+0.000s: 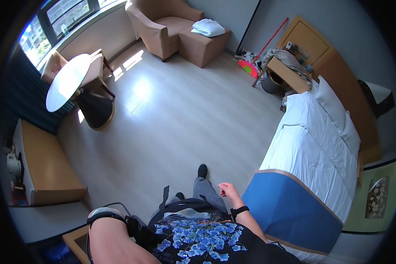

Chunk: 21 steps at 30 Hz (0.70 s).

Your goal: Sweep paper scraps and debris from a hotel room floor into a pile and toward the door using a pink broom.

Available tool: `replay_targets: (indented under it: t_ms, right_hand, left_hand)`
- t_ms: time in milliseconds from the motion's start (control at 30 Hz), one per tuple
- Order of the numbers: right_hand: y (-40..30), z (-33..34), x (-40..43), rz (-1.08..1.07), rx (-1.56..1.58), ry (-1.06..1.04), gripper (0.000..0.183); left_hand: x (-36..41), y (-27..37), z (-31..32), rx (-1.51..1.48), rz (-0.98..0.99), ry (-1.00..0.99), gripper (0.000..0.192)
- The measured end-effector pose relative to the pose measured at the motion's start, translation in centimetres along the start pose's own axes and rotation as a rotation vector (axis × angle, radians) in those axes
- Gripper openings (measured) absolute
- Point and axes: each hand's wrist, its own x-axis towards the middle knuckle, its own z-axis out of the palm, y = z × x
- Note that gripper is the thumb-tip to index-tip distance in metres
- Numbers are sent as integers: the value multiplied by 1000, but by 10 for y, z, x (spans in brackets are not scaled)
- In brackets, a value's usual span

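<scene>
My right hand hangs beside my right leg, its fingers loosely curled, with no object visible in it. A black band circles that wrist. Nearest to this hand is the foot of the bed, where a blue bed runner with a tan border lies across the white duvet. My left arm bends at the lower left, with a strap and a black device with a cable near it. The left hand itself is out of view. Pale wood flooring stretches ahead of my feet.
A round pedestal table and a chair stand by the window. An armchair and an ottoman with folded white bedding are at the back. A red broom leans near a nightstand. A wooden cabinet is left.
</scene>
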Motion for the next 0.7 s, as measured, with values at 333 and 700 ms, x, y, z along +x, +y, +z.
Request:
replay_targets:
  t_ms: [333, 700]
  right_hand:
    - [-137, -86, 145, -15, 4, 20, 19]
    - [-338, -158, 278, -117, -23, 103, 18]
  left_hand:
    - [-43, -72, -234, 174, -444, 209, 21]
    - [-173, -213, -434, 975, -1619, 479, 17]
